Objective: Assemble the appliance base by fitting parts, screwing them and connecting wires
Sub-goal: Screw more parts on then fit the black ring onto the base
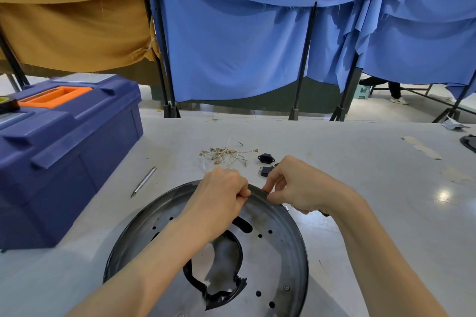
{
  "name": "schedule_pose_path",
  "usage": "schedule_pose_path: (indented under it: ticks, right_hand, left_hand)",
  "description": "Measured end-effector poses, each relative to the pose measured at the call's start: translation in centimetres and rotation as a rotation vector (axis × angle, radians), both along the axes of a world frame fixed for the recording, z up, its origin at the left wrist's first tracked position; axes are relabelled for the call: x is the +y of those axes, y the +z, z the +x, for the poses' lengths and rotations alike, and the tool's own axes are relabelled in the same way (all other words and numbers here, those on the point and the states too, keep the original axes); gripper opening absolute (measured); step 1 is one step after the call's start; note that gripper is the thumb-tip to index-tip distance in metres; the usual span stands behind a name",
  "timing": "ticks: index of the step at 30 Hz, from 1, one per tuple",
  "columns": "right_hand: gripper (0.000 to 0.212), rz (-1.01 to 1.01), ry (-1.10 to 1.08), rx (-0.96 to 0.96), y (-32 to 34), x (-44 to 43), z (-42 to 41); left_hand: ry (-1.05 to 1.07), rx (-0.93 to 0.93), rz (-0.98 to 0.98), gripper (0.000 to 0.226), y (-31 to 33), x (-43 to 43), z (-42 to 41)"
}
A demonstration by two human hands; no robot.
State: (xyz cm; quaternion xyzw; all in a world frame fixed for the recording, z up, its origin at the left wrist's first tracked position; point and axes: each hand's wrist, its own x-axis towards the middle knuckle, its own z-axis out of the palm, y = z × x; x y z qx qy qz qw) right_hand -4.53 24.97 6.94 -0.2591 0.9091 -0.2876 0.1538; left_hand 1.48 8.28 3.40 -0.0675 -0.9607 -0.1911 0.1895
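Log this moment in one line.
left hand: grips base rim | right hand: pinches rim | wires, connectors, pen: loose on table

From the base plate [280, 247], the toolbox [64, 152] walls off 9 to 11 o'clock, leaving only a narrow lane of table where a pen-like tool [144, 181] lies. At 12 to 1 o'clock a wire bundle [224, 154] and black connectors [265, 158] clutter the way. From 2 to 4 o'clock the table [386, 201] lies bare.

Blue drapes [231, 46]; ochre cloth [72, 20]; seemingly pale floor [231, 111].
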Motion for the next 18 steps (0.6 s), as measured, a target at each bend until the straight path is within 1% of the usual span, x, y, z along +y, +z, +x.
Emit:
schedule_pose_path:
  ticks: [5, 7, 10, 12, 18]
  right_hand:
    - [0.011, 0.004, 0.003, 0.013, 0.07, -0.05, 0.07]
    - [0.010, 0.003, 0.001, 0.012, 0.11, -0.01, 0.08]
    - [0.010, 0.006, 0.002, 0.017, 0.05, 0.03, 0.11]
    - [0.010, 0.003, 0.001, 0.017, 0.06, 0.02, 0.09]
    - [0.010, 0.009, 0.003, 0.015, 0.14, -0.02, 0.12]
  left_hand:
    - [0.039, 0.002, 0.075, 0.011, -0.01, -0.36, -0.33]
    - [0.012, -0.009, 0.075, 0.014, -0.10, -0.27, -0.33]
    - [0.045, 0.001, 0.093, 0.012, -0.14, -0.47, -0.49]
    - [0.030, 0.010, 0.134, 0.011, -0.25, -0.67, -0.65]
    - [-0.004, -0.009, 0.149, 0.010, -0.20, -0.62, -0.93]
